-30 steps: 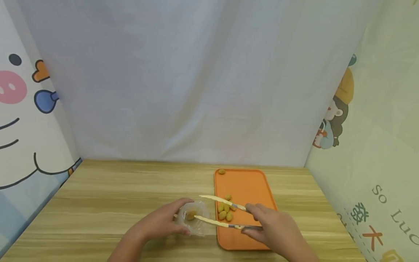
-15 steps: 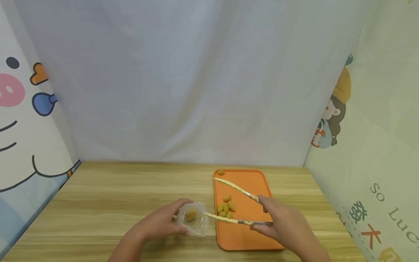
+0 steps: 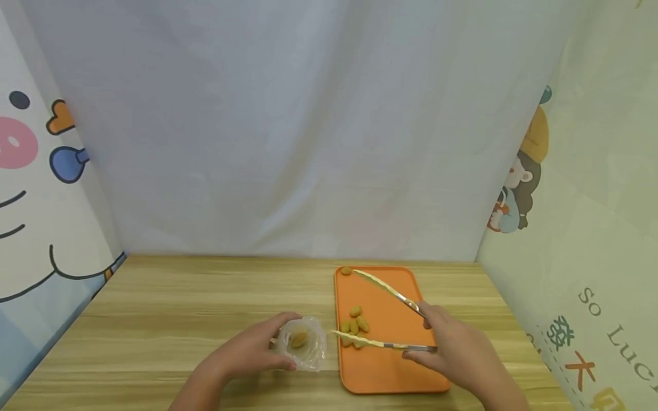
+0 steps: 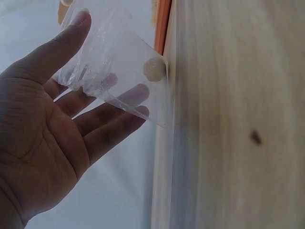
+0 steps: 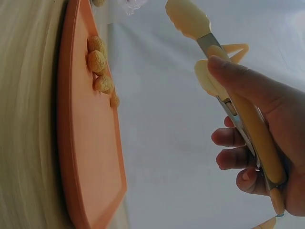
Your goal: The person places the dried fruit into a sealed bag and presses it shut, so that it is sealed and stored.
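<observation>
My left hand (image 3: 252, 349) holds a clear crinkled plastic bag (image 3: 315, 359), its mouth facing up, with thumb and fingers on either side. Inside lies a tan piece (image 3: 299, 340), blurred through the plastic in the left wrist view. My right hand (image 3: 457, 348) grips food tongs (image 3: 380, 282) with cream scalloped tips; their arms are spread wide and nothing is between them. They hang over an orange tray (image 3: 393, 371). Several wrinkled tan nut-like pieces (image 5: 96, 61) cluster at the tray's left side, partly hidden by the lower tong arm. One more piece (image 3: 346, 270) sits in the far left corner.
A wood-grain tabletop (image 3: 205, 297) spreads under everything, bag left of the tray. Behind it hangs a pale grey cloth (image 3: 247, 142). Printed cartoon panels (image 3: 31, 188) stand at both sides.
My right hand has moved right with the tongs, drawing their tips from over the bag to over the tray. The tong arms have spread further. My left hand keeps its place.
</observation>
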Motion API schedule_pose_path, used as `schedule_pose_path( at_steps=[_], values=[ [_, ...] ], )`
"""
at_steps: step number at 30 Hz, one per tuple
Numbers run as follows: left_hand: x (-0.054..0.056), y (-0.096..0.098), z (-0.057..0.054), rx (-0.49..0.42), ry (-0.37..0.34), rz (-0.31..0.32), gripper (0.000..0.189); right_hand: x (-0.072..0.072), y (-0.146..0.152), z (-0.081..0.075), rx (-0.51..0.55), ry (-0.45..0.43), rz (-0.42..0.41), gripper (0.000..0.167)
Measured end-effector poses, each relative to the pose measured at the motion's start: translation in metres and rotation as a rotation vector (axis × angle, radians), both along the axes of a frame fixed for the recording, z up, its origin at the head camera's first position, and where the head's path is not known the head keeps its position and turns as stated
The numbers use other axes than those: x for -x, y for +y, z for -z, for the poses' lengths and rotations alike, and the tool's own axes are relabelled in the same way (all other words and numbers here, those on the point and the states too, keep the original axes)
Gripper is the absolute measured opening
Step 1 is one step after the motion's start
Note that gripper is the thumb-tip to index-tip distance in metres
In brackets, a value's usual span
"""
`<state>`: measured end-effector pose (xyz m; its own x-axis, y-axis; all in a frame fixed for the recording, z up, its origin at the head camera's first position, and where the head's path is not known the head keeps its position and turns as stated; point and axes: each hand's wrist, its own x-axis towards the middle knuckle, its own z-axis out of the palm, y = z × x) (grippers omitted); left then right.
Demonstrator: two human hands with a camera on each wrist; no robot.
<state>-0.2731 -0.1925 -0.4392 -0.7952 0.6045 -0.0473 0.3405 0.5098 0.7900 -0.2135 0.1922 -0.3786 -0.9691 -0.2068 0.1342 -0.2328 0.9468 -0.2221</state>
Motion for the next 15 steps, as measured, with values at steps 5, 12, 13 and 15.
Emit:
schedule_pose_path(
  at_steps=[5,12,13,15],
  values=[
    [-0.001,0.000,0.001,0.005,0.014,0.001,0.086,0.001,0.007,0.000,-0.004,-0.035,0.021,0.084],
    [-0.001,0.000,0.001,0.002,0.008,-0.006,0.084,0.003,0.013,-0.001,-0.004,-0.130,0.047,0.081],
    [-0.001,0.000,0.000,0.001,0.005,-0.006,0.083,0.003,0.013,-0.001,-0.001,-0.148,0.053,0.080],
    [-0.001,0.000,0.000,0.001,0.004,-0.006,0.083,0.003,0.014,-0.001,0.006,-0.183,0.064,0.077]
  ],
)
